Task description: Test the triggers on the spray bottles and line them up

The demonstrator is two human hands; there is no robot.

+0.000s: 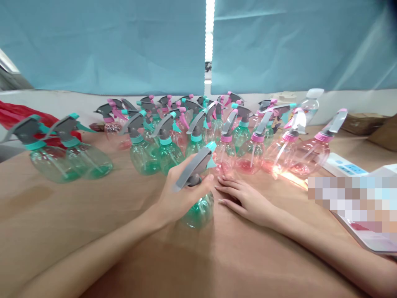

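A green spray bottle (200,211) with a grey and turquoise trigger head stands near the middle of the table. My left hand (182,194) is wrapped round its neck, just below the head, with the thumb across the front. Beside it on the right, my right hand (245,198) lies on the tabletop, fingers spread and holding nothing. Just beyond its fingertips is a pink spray bottle (223,155). Several more green and pink spray bottles stand in rows behind both hands, among them a green one (144,157) and a pink one (250,157).
Two green spray bottles (89,161) stand apart at the left on the brown table (124,252). Red cloth (27,116) lies behind them. A clear bottle with a white cap (310,105), a cardboard box (383,132) and a white object (347,165) are at the right.
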